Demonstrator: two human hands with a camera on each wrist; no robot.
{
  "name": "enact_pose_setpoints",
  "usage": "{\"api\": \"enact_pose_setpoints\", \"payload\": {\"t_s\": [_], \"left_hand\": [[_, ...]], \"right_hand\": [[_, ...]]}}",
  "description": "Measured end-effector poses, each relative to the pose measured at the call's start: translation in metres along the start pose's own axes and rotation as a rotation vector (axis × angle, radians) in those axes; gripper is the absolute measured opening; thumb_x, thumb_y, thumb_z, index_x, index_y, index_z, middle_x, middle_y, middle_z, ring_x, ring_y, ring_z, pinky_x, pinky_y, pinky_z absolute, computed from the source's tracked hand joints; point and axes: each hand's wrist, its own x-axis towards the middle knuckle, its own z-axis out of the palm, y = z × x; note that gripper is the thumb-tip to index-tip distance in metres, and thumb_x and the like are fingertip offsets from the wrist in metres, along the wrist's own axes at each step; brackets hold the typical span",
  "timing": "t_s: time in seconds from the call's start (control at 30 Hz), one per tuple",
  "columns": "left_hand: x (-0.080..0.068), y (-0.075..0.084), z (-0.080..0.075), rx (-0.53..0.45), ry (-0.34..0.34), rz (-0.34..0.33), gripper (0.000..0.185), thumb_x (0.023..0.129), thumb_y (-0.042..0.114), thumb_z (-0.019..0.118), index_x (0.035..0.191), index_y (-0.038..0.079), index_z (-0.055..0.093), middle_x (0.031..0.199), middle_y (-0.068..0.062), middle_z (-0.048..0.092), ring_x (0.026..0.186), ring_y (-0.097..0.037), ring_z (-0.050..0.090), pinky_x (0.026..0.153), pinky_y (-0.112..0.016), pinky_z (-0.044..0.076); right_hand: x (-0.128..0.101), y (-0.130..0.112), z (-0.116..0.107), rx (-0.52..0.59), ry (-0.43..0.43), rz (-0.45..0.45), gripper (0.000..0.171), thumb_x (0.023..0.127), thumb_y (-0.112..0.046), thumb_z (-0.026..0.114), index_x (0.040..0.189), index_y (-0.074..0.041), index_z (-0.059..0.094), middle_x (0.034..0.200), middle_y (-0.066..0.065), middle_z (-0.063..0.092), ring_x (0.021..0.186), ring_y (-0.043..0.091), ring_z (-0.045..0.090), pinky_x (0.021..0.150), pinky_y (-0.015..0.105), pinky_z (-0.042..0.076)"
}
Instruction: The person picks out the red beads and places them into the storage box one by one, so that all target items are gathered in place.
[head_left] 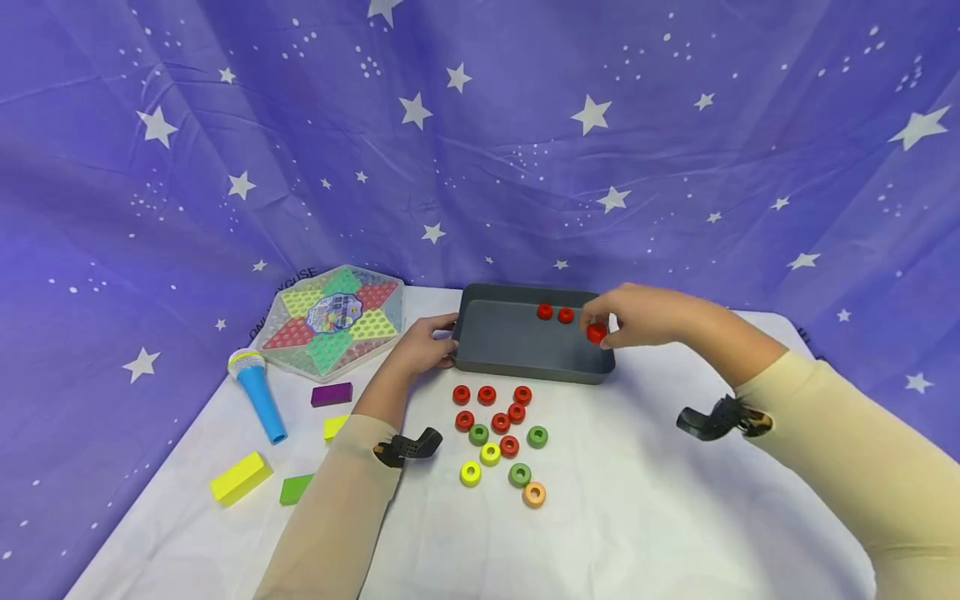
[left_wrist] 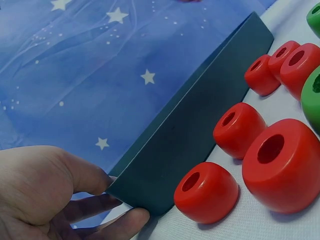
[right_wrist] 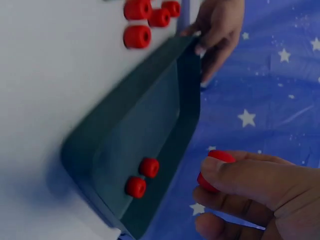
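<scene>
Right hand (head_left: 637, 317) fingers pinch red ring (head_left: 596, 333) over tray (head_left: 525, 362); left hand (head_left: 427, 342) grips tray corner.

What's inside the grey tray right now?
Two red rings lie inside the grey tray, near its far wall. The right hand holds a third red ring over the tray's right end and hides that corner.

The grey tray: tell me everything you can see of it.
The grey tray is a shallow rectangular dish, dark grey and matt, probably plastic or metal, with low sloping walls and rounded corners. It lies flat on the white tablecloth at the table's far edge. Two red rings lie inside near its back wall. The left hand grips its left end, fingers round the corner. The right hand holds a third red ring over its right end.
</scene>
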Motion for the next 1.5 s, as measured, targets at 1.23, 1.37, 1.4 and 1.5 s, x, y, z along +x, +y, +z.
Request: {"api": "enact_pose_setpoints", "payload": {"t_s": [1.23, 1.37, 1.4, 1.5], "left_hand": [[0.001, 0.001, -0.001, 0.019, -0.003, 0.002, 0.061, 0.093, 0.002, 0.061, 0.152, 0.013, 0.048, 0.146, -0.015, 0.054, 0.097, -0.026, 0.068, 0.069, -0.03, 0.063], [0.0, 0.002, -0.001, 0.014, -0.005, -0.007, 0.061, 0.093, 0.002, 0.061, 0.152, 0.013, 0.048, 0.147, -0.015, 0.053, 0.094, -0.025, 0.069, 0.069, -0.03, 0.063], [-0.001, 0.002, -0.001, 0.009, -0.005, -0.01, 0.061, 0.093, 0.002, 0.061, 0.152, 0.014, 0.048, 0.147, -0.015, 0.053, 0.094, -0.025, 0.069, 0.069, -0.03, 0.063], [-0.001, 0.001, -0.001, -0.007, -0.008, -0.013, 0.061, 0.093, 0.001, 0.061, 0.152, 0.013, 0.049, 0.147, -0.015, 0.053, 0.091, -0.024, 0.068, 0.07, -0.031, 0.063]], "right_hand": [[0.166, 0.02, 0.034, -0.225, 0.079, 0.172, 0.027, 0.092, -0.029, 0.075, 0.118, -0.023, 0.073, 0.109, 0.003, 0.069, 0.099, 0.025, 0.062, 0.088, 0.052, 0.055], [0.169, 0.025, 0.041, -0.249, 0.07, 0.163, 0.026, 0.092, -0.029, 0.075, 0.117, -0.021, 0.073, 0.102, 0.002, 0.068, 0.092, 0.024, 0.061, 0.077, 0.046, 0.056], [0.169, 0.025, 0.042, -0.254, 0.067, 0.162, 0.026, 0.092, -0.029, 0.075, 0.117, -0.021, 0.073, 0.101, 0.002, 0.068, 0.091, 0.024, 0.061, 0.076, 0.045, 0.055], [0.169, 0.025, 0.042, -0.264, 0.061, 0.156, 0.029, 0.092, -0.03, 0.075, 0.119, -0.021, 0.072, 0.101, 0.002, 0.069, 0.092, 0.024, 0.061, 0.076, 0.046, 0.056]]}}
